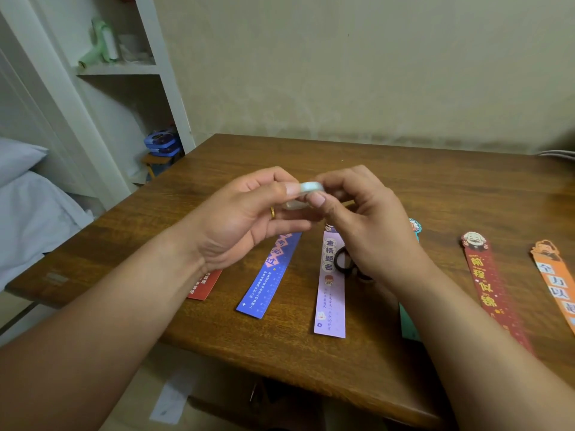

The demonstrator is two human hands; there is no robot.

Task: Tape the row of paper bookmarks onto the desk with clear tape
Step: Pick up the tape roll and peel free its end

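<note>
With my left hand [245,209] and right hand [357,213] both pinching the clear tape roll [306,189] above the bookmarks [330,293] on the worktop [404,169], I might miss the tape's end (hard to see) or let a pulled strip curl onto itself.

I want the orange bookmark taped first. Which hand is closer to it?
Right. The right hand holds the tape roll left of the orange bookmark; the left hand is even farther left.
</note>
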